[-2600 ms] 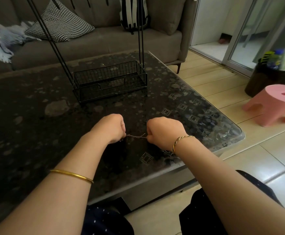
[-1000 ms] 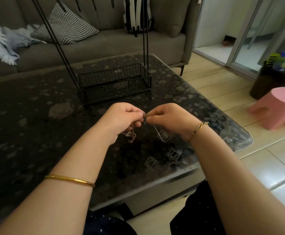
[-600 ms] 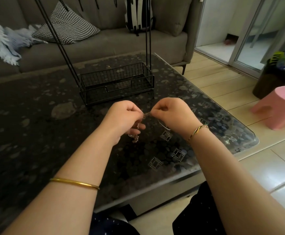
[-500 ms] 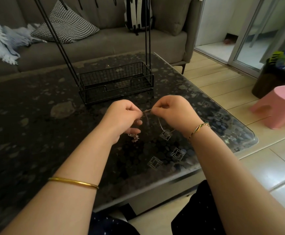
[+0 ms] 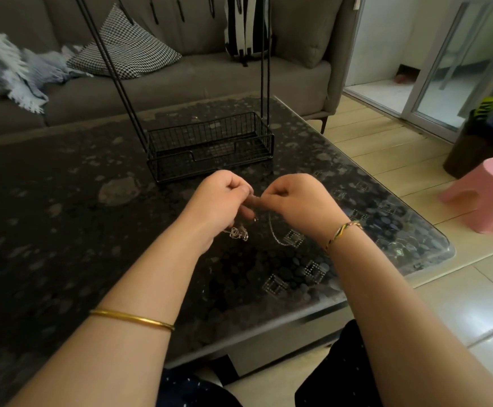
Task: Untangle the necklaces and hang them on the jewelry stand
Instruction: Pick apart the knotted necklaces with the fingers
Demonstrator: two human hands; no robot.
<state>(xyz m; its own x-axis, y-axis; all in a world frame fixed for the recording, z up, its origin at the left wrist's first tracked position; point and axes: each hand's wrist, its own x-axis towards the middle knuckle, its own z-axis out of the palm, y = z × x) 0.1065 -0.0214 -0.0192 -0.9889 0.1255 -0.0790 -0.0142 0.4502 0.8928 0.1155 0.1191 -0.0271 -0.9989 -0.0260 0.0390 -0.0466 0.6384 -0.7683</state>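
Observation:
My left hand (image 5: 219, 201) and my right hand (image 5: 298, 201) are raised a little above the dark glass table (image 5: 63, 215), fingertips nearly touching. Both pinch thin silver necklaces (image 5: 274, 233). A tangled clump of chain (image 5: 238, 232) hangs below my left hand. A loop of chain droops from my right hand toward the table. Just beyond my hands stands the black wire jewelry stand (image 5: 210, 142), a basket base with tall thin rods rising out of the top of the view. Its hanging bars are out of view.
A grey sofa (image 5: 180, 80) with a checked cushion (image 5: 127, 51) and a pale blanket (image 5: 13, 69) runs behind the table. To the right are a pink plastic stool (image 5: 486, 192) and a dark bin (image 5: 480, 145) on the tiled floor. The table's rounded corner (image 5: 442, 251) lies at the right.
My hands lifted the necklaces off the table and came together. Since half a second ago they hold nearly the same pose, with the chain loop hanging a bit lower under my right hand.

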